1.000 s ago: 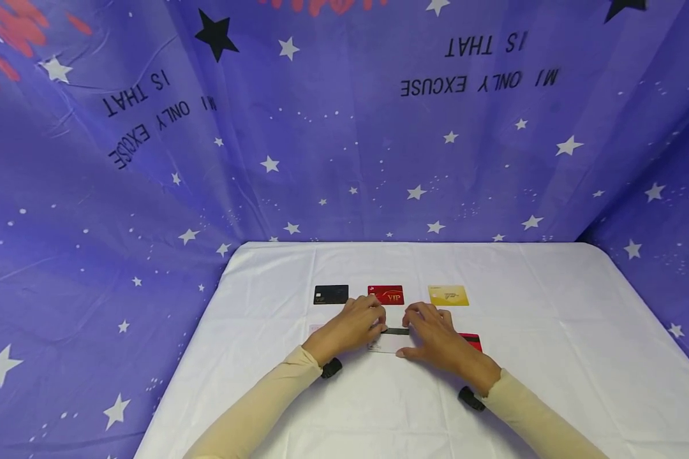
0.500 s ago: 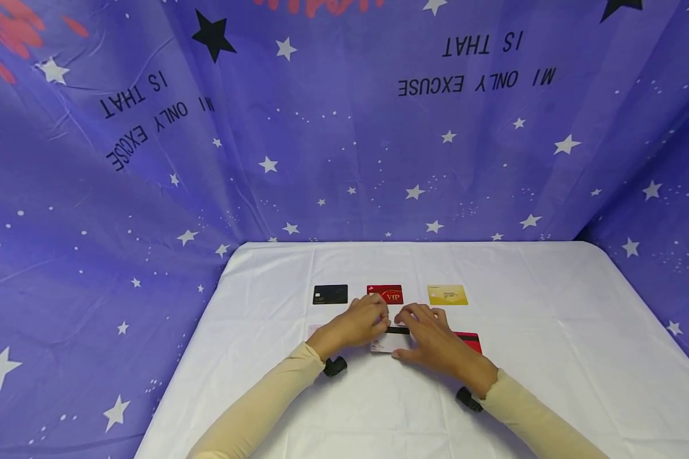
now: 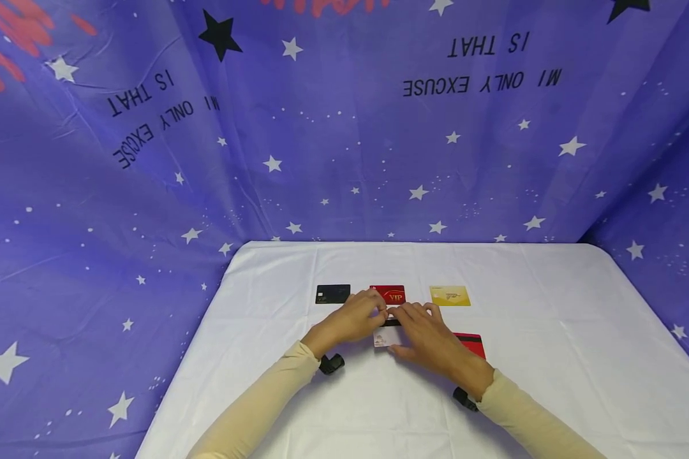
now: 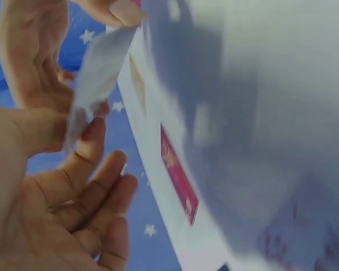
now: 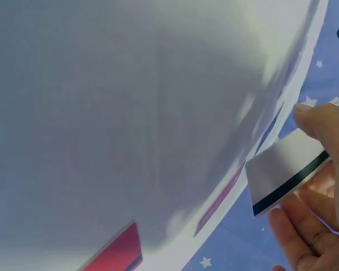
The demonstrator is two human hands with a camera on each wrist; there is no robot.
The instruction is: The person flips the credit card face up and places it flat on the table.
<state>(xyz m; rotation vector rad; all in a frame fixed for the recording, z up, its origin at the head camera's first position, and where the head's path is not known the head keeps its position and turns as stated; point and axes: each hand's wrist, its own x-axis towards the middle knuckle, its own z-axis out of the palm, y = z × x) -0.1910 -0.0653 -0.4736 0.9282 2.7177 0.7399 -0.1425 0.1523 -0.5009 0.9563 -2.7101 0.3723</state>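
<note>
Both hands hold a white card with a black stripe (image 3: 386, 336), raised over the table and tilted. My left hand (image 3: 351, 320) pinches one end of it between thumb and fingertips; the other fingers are loosely bent in the left wrist view. At the opposite end, my right hand (image 3: 430, 336) grips the card by its long edges, thumb on the near edge and fingers on the far one. Just behind the hands lies a red VIP card (image 3: 392, 295). A red card with a dark stripe (image 3: 473, 345) is partly hidden by the right hand.
A black VIP card (image 3: 333, 294) lies at the back left of the white-covered table (image 3: 379, 414), a yellow card (image 3: 450, 296) at the back right. A pale printed card (image 4: 305, 237) lies by the left wrist. Purple star-patterned cloth (image 3: 344, 159) surrounds the table.
The striped white card has risen from the tabletop and tilted. Both hands have shifted slightly away from the body with it, and the fingertips are closer together.
</note>
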